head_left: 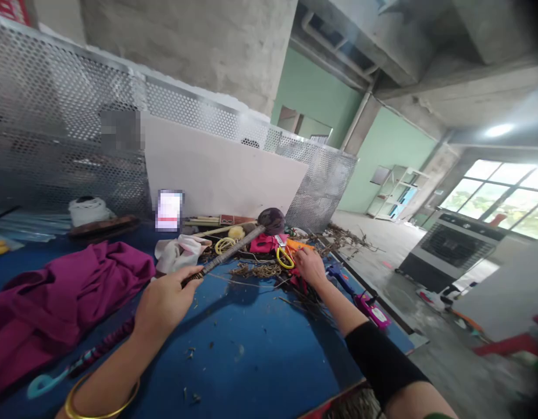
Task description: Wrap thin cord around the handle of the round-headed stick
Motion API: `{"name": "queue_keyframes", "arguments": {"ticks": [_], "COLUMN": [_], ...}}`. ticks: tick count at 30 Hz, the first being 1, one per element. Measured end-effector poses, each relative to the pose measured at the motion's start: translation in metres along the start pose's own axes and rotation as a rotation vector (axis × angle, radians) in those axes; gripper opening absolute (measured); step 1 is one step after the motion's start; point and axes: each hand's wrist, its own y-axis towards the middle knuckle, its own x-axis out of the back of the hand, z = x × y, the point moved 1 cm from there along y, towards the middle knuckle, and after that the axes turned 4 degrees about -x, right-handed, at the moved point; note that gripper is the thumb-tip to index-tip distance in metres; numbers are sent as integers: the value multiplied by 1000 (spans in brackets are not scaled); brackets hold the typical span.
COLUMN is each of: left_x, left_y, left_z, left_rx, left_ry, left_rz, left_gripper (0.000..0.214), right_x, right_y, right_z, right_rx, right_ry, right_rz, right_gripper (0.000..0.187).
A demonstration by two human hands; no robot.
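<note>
My left hand (166,299) is closed around the dark, wrapped end of a long stick (234,249). The stick slants up and away over the blue table, to a dark rounded bundle (272,220) at its far end. A thin strand runs from near my left hand toward the right. My right hand (310,266) is down at the pile, fingers bent together beside an orange item (298,247); what they hold, if anything, is hidden. Yellow-handled scissors (285,257) lie just left of it. Dried plant bits (257,270) lie between my hands.
Purple cloth (72,297) covers the table's left side, near a hook-ended wrapped rod (44,384). White cloth (179,253) and a yellow cord coil (225,245) lie behind the stick. A glue gun (341,280) and magenta device (372,310) are by the right edge. Perforated metal panels (199,105) stand behind.
</note>
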Motion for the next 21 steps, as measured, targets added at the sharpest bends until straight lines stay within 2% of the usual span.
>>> {"name": "queue_keyframes", "arguments": {"ticks": [3,5,9,13,17,21], "left_x": [-1,-2,-4,-5,-6,-8], "left_y": [-1,-1,0,0,1,1], "left_z": [0,0,1,2,5,8], "left_rx": [0,-18,-43,-37,-37,-36], "left_ry": [-17,-29,-32,-29,-32,-40], "left_rz": [-12,-25,-38,-1,4,3], "left_gripper": [31,30,29,31,32,32], "right_x": [7,10,7,-9,-22,-22], "right_y": [-16,-16,9,38,50,60], "right_z": [1,2,6,19,31,30], "right_rx": [134,142,-42,-230,-331,-392], "right_ry": [53,73,76,63,71,122], "right_rz": [132,175,131,155,185,231], "right_gripper": [19,23,23,34,35,34]}}
